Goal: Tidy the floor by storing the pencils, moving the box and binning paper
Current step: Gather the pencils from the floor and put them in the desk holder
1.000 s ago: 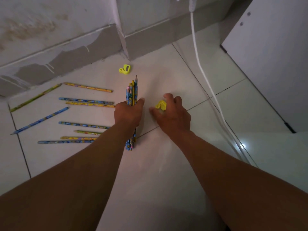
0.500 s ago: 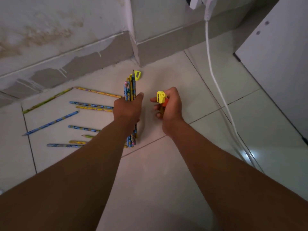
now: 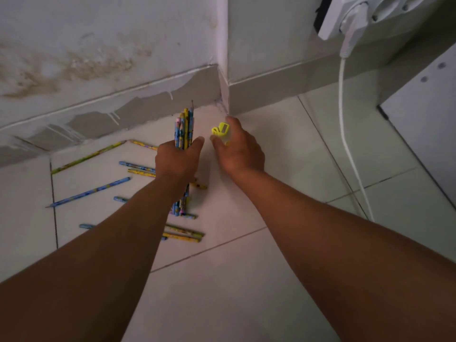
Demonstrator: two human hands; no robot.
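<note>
My left hand (image 3: pixel 179 160) is shut on a bundle of blue and yellow pencils (image 3: pixel 184 128), held above the floor with the tips pointing at the wall. Several loose pencils lie on the tiles to the left and under my forearm, among them a green one (image 3: pixel 88 156) and a blue one (image 3: pixel 91 192). My right hand (image 3: pixel 240 151) is at the wall corner, its thumb and fingers curled round a yellow sharpener (image 3: pixel 220 129). A second bit of yellow shows under those fingers. No box or paper is in view.
A grey skirting board (image 3: pixel 123 109) and a wall corner (image 3: pixel 223 95) close the far side. A white cable (image 3: pixel 345 144) hangs from a plug (image 3: pixel 350 28) and trails over the floor at right. A white cabinet panel (image 3: pixel 427 114) stands far right.
My right hand picked a yellow sharpener off the floor, then reached forward to the other sharpener at the wall corner. My left hand lifted the pencil bundle and moved forward with it.
</note>
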